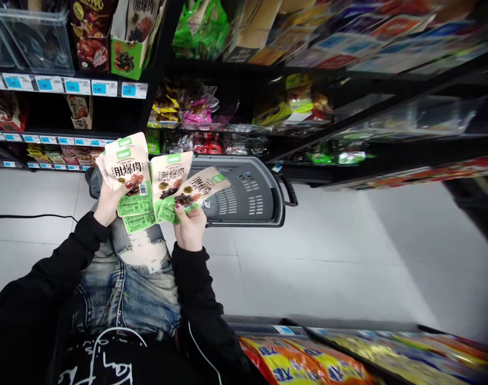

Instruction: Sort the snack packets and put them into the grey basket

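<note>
My left hand grips a small stack of cream and green snack packets, held upright in front of my knee. My right hand pinches two more of the same snack packets, fanned out to the right. Both sleeves are black. Directly behind the packets a grey shopping basket stands on the floor, its black handle pointing right. The basket's inside is partly hidden by the packets.
Black store shelves full of packaged snacks rise ahead, with blue price tags along the left shelf edges. A black cable runs over the pale tiled floor. Bright yellow and red bags lie on a low shelf at bottom right.
</note>
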